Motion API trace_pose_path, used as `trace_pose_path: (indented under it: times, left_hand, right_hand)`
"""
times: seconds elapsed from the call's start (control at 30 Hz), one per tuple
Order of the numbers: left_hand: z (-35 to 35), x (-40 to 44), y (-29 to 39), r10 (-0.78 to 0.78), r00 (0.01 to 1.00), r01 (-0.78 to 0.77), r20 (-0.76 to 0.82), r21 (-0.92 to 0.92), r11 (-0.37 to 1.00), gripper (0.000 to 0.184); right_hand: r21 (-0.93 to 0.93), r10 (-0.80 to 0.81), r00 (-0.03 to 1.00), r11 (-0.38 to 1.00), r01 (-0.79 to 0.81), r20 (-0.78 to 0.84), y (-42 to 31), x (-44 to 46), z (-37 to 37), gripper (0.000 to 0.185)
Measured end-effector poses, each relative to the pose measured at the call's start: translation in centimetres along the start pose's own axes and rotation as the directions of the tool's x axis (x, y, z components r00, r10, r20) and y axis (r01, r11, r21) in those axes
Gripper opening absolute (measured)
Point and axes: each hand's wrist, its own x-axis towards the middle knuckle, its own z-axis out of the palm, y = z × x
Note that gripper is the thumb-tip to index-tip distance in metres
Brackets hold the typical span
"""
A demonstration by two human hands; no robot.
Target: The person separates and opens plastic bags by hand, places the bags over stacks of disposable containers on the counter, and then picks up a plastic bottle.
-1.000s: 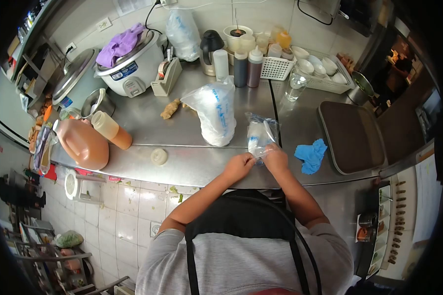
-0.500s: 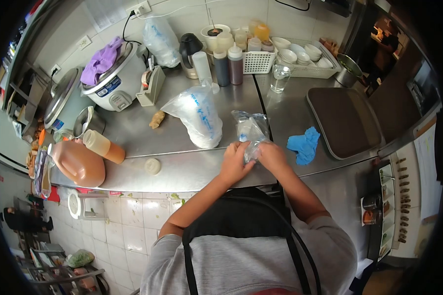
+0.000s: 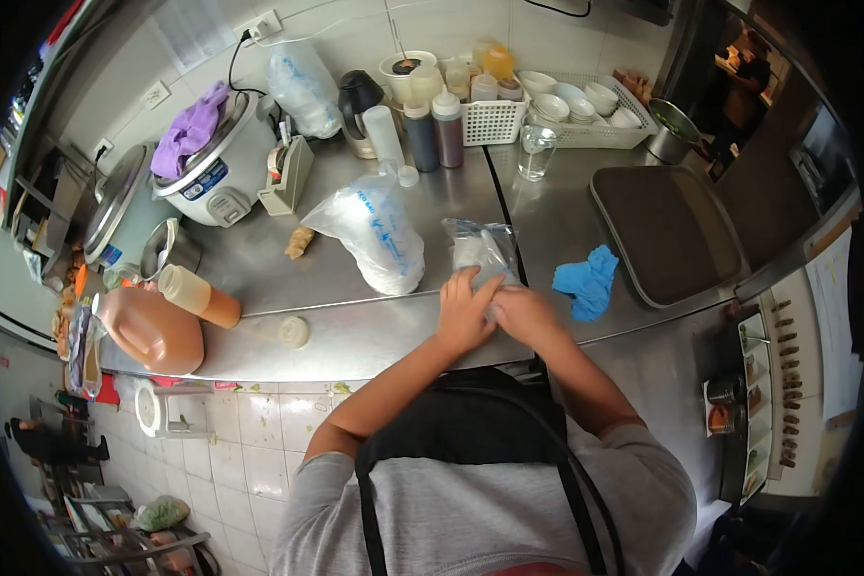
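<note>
A clear plastic bag (image 3: 480, 248) with something whitish inside lies at the counter's front, right of the middle. My left hand (image 3: 465, 312) is closed on its near left part, fingers bent over the plastic. Against it on the right, my right hand (image 3: 528, 315) grips the near end of the same bag; its fingertips are partly hidden. To the left stands a bulging white plastic bag (image 3: 374, 235) with blue print, touched by neither hand. A crumpled blue glove (image 3: 588, 281) rests on the steel to the right of my hands.
A brown tray (image 3: 667, 235) lies at the right. Squeeze bottles (image 3: 448, 134), a glass (image 3: 536, 154) and a basket of bowls (image 3: 634, 134) line the back. On the left are a rice cooker (image 3: 216, 173), a jug (image 3: 154, 331), a tilted bottle (image 3: 202, 296) and a lid (image 3: 294, 332).
The view has shifted slightly. My left fingers have moved farther over the plastic bag, and my hands have come closer together. Both stay on the bag.
</note>
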Motion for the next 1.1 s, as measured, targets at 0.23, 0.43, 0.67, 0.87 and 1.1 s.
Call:
trace_pose_path:
  times: [0.23,0.43,0.67,0.87,1.1]
  left_hand:
    - [5.0,-0.1,-3.0,-0.222,0.974,0.219,0.047,0.056,0.974,0.034]
    - [7.9,-1.3,-7.6,-0.229,0.944,0.234,0.236,0.009,0.972,0.041]
    - [3.2,0.3,-8.0,-0.213,0.837,0.542,0.503,-0.712,0.447,0.068]
    - [-6.5,3.0,-1.9,0.010,0.882,0.471,0.471,-0.882,-0.020,0.070]
    - [-3.8,1.8,0.6,-0.006,0.716,0.674,0.698,-0.694,-0.255,0.039]
  right_hand:
    - [0.251,-0.155,0.972,0.948,0.198,-0.179,-1.5,-1.5,-1.2,0.009]
    - [0.858,0.325,0.897,0.502,0.104,-0.299,-2.1,-1.7,-9.6,0.011]
    - [0.936,0.489,0.806,0.273,0.222,-0.333,0.4,-0.4,-10.0,0.015]
    - [0.940,0.444,0.864,0.328,0.090,-0.238,-0.5,0.9,-9.3,0.019]
    - [0.841,0.113,0.930,0.476,0.259,-0.350,-3.1,2.7,-7.2,0.039]
